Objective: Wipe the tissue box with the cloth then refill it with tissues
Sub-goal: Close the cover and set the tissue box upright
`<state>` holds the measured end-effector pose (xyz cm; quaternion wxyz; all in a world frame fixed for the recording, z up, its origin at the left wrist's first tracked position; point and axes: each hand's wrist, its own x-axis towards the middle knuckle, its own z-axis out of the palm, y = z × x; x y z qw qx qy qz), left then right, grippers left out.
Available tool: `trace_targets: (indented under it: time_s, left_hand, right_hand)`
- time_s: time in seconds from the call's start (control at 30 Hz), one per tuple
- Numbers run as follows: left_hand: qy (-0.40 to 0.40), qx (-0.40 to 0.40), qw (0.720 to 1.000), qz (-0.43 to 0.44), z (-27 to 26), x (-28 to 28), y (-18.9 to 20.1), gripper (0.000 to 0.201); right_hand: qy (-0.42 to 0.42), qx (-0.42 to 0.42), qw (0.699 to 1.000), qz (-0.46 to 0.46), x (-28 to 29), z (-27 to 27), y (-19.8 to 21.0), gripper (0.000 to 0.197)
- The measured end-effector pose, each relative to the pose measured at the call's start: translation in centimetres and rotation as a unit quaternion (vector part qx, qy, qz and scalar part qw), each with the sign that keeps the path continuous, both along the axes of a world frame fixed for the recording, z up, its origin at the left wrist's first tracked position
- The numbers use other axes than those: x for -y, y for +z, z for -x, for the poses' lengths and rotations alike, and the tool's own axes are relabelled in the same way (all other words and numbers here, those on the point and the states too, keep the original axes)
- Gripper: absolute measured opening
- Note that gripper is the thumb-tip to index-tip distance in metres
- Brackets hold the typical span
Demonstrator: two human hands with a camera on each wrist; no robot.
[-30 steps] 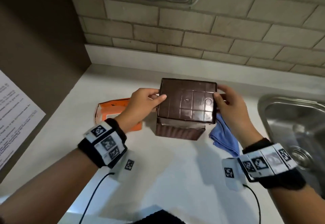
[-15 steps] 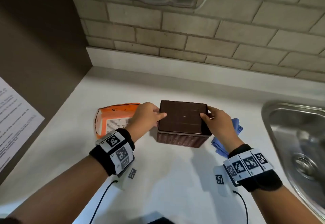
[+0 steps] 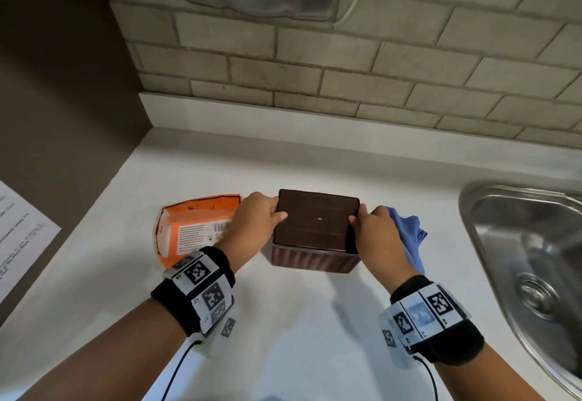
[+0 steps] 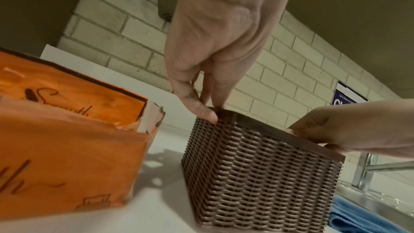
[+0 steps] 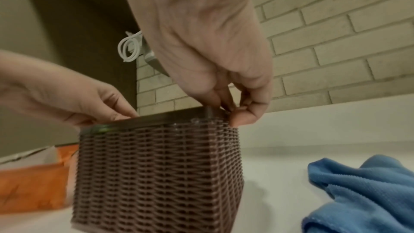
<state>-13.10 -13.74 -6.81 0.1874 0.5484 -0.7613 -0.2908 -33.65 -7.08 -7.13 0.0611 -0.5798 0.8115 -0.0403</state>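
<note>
A brown woven tissue box (image 3: 315, 262) stands on the white counter (image 3: 283, 322). A flat dark brown panel (image 3: 316, 221) lies level on top of it. My left hand (image 3: 255, 221) pinches the panel's left edge, thumb on top. My right hand (image 3: 371, 230) pinches its right edge with curled fingers (image 5: 241, 118). The left wrist view shows my left fingertips (image 4: 205, 111) at the box's (image 4: 257, 174) top corner. An opened orange tissue pack (image 3: 192, 230) lies just left of the box. A blue cloth (image 3: 412, 237) is crumpled on the counter right of the box (image 5: 156, 166), partly behind my right hand.
A steel sink (image 3: 519, 259) is set into the counter at the right, with a tap (image 4: 367, 171) behind it. A brick-tile wall (image 3: 346, 86) runs along the back and a dark panel (image 3: 63, 86) closes the left side. A printed sheet (image 3: 19, 237) hangs at the far left.
A second ago both hands held the panel tilted above the box. They have lowered it, and it now sits flat on the box's top.
</note>
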Motion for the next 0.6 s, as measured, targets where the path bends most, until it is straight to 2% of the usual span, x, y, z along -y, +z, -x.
trace_targets:
  time_s: [0.1,0.23,0.33,0.4,0.47,0.5,0.53,0.6]
  left_hand:
    - [-0.010,0.047,0.999,-0.011,-0.1,0.4,-0.6,0.034]
    - [-0.021,0.053,0.998,-0.012,0.0,0.4,-0.8,0.034]
    - [-0.012,0.054,0.998,-0.036,0.1,0.4,-0.7,0.036]
    - [-0.015,0.005,0.995,-0.101,0.1,0.4,-0.7,0.035]
    - [-0.019,-0.027,0.986,-0.166,0.0,0.1,-0.6,0.032]
    - [-0.026,-0.031,0.983,-0.178,-0.1,0.0,-0.7,0.032]
    - [-0.033,-0.030,0.983,-0.179,-0.2,-0.2,-0.6,0.031]
    - [-0.030,-0.041,0.986,-0.158,-0.6,-0.6,-0.2,0.027]
  right_hand:
    - [0.001,0.070,0.997,0.010,-0.7,-0.6,0.6,0.035]
    - [0.022,0.069,0.996,-0.044,-0.3,-0.6,1.4,0.041]
    - [0.011,0.138,0.989,-0.061,-0.1,-0.1,1.9,0.043]
    - [-0.010,0.245,0.966,-0.079,0.0,0.5,2.2,0.047]
    - [-0.065,0.362,0.924,-0.107,-0.1,1.0,2.5,0.046]
    - [-0.084,0.394,0.907,-0.120,-0.2,1.2,2.6,0.042]
    - [-0.085,0.406,0.901,-0.128,-0.4,1.4,2.8,0.039]
    - [-0.049,0.380,0.916,-0.115,-0.9,1.5,3.1,0.035]
